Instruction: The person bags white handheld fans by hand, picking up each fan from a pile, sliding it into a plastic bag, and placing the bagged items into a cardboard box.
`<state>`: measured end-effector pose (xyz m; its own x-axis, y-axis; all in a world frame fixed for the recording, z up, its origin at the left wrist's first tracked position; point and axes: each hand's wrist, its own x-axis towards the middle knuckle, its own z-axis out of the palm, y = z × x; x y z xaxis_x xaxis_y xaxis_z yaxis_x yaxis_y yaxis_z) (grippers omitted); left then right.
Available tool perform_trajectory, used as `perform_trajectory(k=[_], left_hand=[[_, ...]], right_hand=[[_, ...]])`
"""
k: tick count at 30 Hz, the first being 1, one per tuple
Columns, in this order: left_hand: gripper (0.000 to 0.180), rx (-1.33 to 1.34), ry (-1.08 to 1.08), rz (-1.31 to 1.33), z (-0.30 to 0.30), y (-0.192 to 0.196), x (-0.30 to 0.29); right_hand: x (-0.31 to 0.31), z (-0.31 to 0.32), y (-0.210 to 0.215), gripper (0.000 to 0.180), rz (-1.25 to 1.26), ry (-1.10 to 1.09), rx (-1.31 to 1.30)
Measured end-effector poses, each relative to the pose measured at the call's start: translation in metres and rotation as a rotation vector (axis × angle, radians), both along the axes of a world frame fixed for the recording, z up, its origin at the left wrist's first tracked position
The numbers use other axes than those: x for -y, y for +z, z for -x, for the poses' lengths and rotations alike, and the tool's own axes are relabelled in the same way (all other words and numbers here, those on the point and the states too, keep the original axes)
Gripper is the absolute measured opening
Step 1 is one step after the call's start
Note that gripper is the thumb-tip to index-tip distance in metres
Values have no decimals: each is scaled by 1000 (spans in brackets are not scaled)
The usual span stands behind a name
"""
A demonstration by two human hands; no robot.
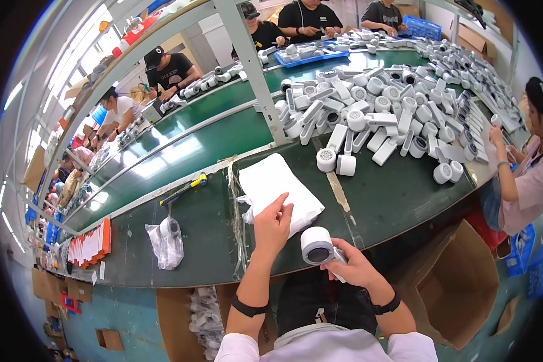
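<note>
My right hand [357, 265] grips a white and grey handheld fan [317, 244] by its handle, near the table's front edge. The fan's round head faces up toward me, showing a dark opening ringed in grey. My left hand [273, 226] rests at the near side of a stack of white plastic bags [277, 181], index finger stretched over the top sheet and thumb apart from it. Its other fingers are partly hidden. To the left lies a clear plastic bag [165, 244] with a similar fan inside.
A big heap of fans [374, 114] covers the table's far right. A yellow-and-black-handled tool [184, 188] and orange-and-white cartons [90, 244] lie left. An open cardboard box [452, 283] stands by my right; another with bagged items [205, 320] sits below the table. Co-workers [516, 163] surround the tables.
</note>
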<state>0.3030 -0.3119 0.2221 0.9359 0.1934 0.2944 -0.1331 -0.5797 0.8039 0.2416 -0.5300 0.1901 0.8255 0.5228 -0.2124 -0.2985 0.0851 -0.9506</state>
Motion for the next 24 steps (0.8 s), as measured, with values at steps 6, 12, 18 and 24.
perform_trajectory(k=[6,12,18,24], left_hand=[[22,-184,-159,282,11,-9,-5],[17,-276,-194,455,15,-5,-12],[14,-293,-261,554,17,5,-19],[11,-241,-222,353,19,5,-32]], right_hand=[[7,-4,10,67,2,80,7],[-2,-19,23,82,133,267,-27],[-15,-43,20,87,197,311,31],[-33,-48,14,64,327,177,85]])
